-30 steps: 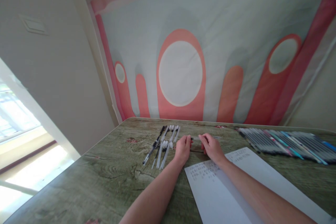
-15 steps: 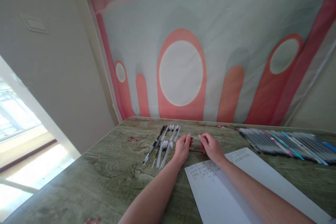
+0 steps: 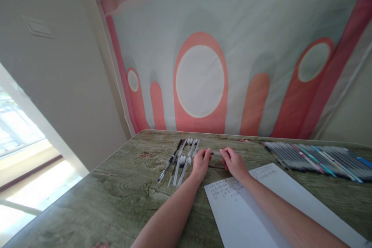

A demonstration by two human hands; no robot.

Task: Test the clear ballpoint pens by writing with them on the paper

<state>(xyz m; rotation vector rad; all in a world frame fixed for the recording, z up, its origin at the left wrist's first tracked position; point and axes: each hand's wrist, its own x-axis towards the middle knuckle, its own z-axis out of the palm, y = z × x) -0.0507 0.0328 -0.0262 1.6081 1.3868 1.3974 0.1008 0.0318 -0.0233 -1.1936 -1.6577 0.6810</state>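
Note:
Both my hands rest on a green wood-grain table [image 3: 116, 193], near its far edge. My left hand [image 3: 201, 163] has its fingers curled and pinches the near end of a thin pen [image 3: 216, 153]. My right hand [image 3: 235, 164] is also curled, its fingertips closed on the same pen a little to the right. The pen's far end sticks out to the right of the right hand. Just left of my left hand lies a row of several clear and black pens [image 3: 181, 158].
A white sheet with writing [image 3: 250, 209] lies under my right forearm. A long row of several grey, pink and blue pens [image 3: 316, 155] lies at the far right. A pink and grey patterned cloth [image 3: 200, 81] hangs behind the table.
My two hands have drawn slightly apart along the pen, the left hand shifting a little to the left. Nothing else has moved.

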